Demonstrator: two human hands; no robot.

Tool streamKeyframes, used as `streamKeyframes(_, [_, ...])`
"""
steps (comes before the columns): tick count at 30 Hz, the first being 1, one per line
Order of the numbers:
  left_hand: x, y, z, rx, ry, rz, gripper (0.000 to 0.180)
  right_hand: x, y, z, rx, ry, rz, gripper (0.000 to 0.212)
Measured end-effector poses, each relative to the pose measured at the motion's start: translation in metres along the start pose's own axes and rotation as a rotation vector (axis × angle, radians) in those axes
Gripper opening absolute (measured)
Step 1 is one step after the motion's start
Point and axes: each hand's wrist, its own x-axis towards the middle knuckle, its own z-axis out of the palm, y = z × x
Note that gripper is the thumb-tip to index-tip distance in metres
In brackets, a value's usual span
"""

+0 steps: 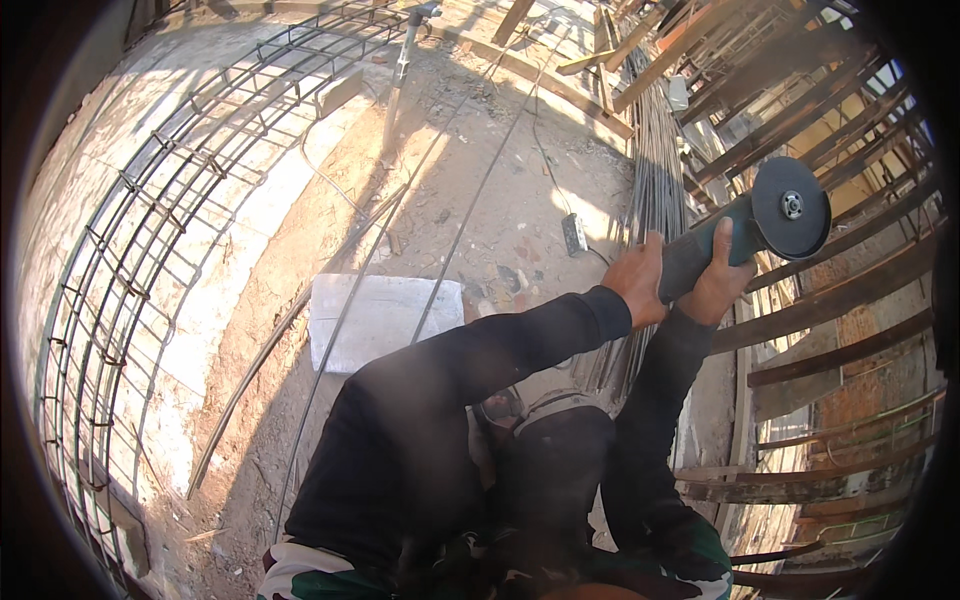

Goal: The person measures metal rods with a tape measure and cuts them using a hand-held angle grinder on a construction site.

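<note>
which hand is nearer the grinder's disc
Right. The right hand holds the angle grinder just behind the disc; the left hand holds the rear grip, farther back.

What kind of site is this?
Likely an outdoor construction site, rebar work: a rebar cage lies along the ground, a rebar bundle beside timber formwork, and both hands hold an angle grinder.

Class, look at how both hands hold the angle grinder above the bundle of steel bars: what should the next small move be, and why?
Probably lower the angle grinder toward the bundle of steel bars. The left hand and right hand both grip its body firmly, yet its dark disc sits raised, off to the right of the bars and touching nothing.
</note>
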Motion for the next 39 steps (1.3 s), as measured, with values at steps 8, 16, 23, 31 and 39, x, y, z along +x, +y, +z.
streamKeyframes(8, [-0.001,-0.048,0.019,-0.672,-0.418,0.012,0.081,0.015,0.055,-0.038,1.117,-0.844,0.479,0.085])
streamKeyframes(16, [0.012,-0.117,0.021,-0.508,-0.213,-0.386,0.080,0.009,0.147,0.006,0.950,-0.634,0.636,0.073])
streamKeyframes(23, [0.012,-0.117,-0.040,-0.028,0.118,-0.542,0.077,-0.009,0.171,0.088,0.988,-0.689,0.906,0.068])
streamKeyframes(31, [-0.047,-0.145,-0.040,-0.127,0.318,-0.705,0.072,-0.077,0.266,0.118,1.039,-0.859,1.190,0.077])
streamKeyframes(39, [-0.102,-0.196,0.040,0.124,0.545,-0.706,0.082,-0.116,0.283,0.071,0.472,-0.989,1.123,0.083])
